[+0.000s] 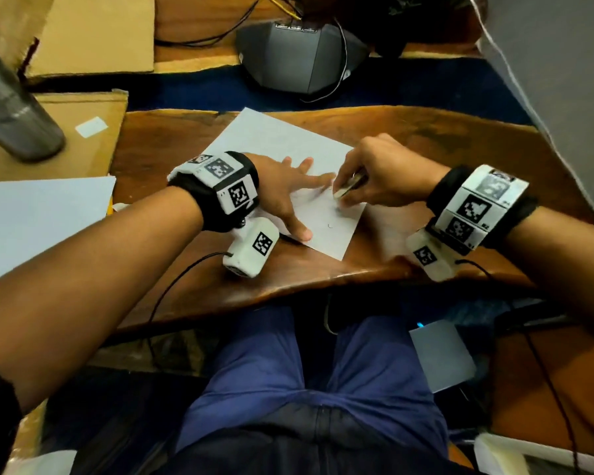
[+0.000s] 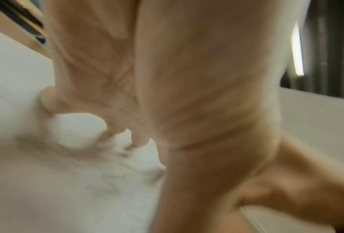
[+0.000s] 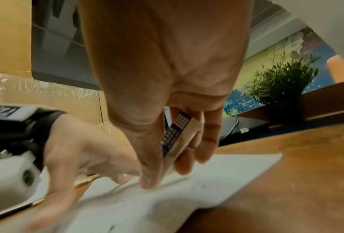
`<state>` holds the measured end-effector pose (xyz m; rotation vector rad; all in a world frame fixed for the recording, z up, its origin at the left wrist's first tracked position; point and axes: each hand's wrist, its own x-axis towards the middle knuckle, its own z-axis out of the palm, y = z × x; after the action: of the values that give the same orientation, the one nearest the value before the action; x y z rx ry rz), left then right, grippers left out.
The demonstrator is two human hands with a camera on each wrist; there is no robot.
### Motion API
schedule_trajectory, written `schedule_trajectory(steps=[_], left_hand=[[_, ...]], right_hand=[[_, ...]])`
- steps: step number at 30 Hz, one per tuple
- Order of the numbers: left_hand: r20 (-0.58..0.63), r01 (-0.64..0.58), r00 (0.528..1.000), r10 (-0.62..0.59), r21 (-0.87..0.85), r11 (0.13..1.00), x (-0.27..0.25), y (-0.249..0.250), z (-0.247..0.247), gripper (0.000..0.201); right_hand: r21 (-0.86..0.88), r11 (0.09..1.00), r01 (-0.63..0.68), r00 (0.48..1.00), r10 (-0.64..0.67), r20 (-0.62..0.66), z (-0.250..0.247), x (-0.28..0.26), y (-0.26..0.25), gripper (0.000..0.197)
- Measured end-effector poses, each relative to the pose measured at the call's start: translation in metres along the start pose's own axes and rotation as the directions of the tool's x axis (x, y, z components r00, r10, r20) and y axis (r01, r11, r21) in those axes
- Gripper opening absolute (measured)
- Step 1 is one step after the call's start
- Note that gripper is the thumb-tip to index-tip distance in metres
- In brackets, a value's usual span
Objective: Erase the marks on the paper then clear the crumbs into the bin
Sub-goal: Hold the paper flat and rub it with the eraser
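A white sheet of paper (image 1: 271,138) lies slanted on the wooden desk (image 1: 426,138). My left hand (image 1: 288,186) presses flat on it with fingers spread. My right hand (image 1: 374,176) pinches an eraser (image 1: 348,188) in a blue-and-white sleeve (image 3: 174,137), its end down on the paper beside my left fingertips. Faint pencil marks (image 1: 330,226) show on the sheet near its front corner. The left wrist view is blurred: palm (image 2: 187,78) over white paper (image 2: 47,197). No bin is in view.
A steel bottle (image 1: 12,111) stands on cardboard (image 1: 83,132) at the left. Another white sheet (image 1: 38,214) lies at the left edge. A dark grey device (image 1: 302,56) with cables sits behind the desk. A pencil (image 3: 81,182) lies under my left hand.
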<state>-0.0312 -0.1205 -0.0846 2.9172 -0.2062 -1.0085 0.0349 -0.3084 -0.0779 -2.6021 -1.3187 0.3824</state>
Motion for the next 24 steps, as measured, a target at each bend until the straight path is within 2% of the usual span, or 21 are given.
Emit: schedule_trajectory(steps=[3,8,10,12,14,17,19,22,24], left_hand=[[-0.008,-0.002,1.000,0.003,0.074,0.997,-0.002,-0.002,-0.001,0.103],[0.011,0.023,1.000,-0.025,0.172,0.985,0.002,0.005,-0.003,0.105],[0.025,0.027,0.999,-0.032,0.188,0.982,0.003,0.005,-0.005,0.108],[0.040,0.026,0.999,-0.034,0.197,0.980,0.004,0.006,-0.004,0.110],[0.044,0.024,0.998,-0.034,0.210,0.977,0.004,0.007,-0.004,0.111],[0.037,0.040,0.998,-0.050,0.225,0.974,0.003,0.008,-0.006,0.105],[0.044,0.045,0.997,-0.056,0.223,0.974,0.004,0.008,-0.006,0.104],[0.064,0.033,0.997,-0.047,0.206,0.978,0.008,0.006,-0.004,0.109],[0.070,0.030,0.997,-0.045,0.201,0.979,0.008,0.005,-0.004,0.111]], right_hand=[[0.046,0.998,-0.034,0.999,0.034,-0.004,0.015,-0.001,-0.002,0.023],[0.061,0.998,-0.001,0.996,0.006,-0.087,0.027,-0.004,-0.009,0.019],[0.083,0.994,0.068,0.997,-0.064,-0.047,0.034,-0.014,-0.020,0.013],[0.096,0.984,0.149,0.987,-0.154,0.046,0.036,-0.025,-0.031,0.012],[0.140,0.981,0.138,0.982,-0.154,0.107,0.029,-0.025,-0.031,0.015],[0.100,0.994,0.043,0.999,-0.041,-0.028,0.020,-0.005,-0.013,0.019],[0.046,0.998,0.043,0.995,-0.038,-0.096,0.023,-0.001,-0.012,0.019],[0.048,0.987,0.151,0.989,-0.150,-0.015,0.038,-0.019,-0.036,0.013],[0.084,0.986,0.147,0.986,-0.153,0.063,0.035,-0.027,-0.041,0.013]])
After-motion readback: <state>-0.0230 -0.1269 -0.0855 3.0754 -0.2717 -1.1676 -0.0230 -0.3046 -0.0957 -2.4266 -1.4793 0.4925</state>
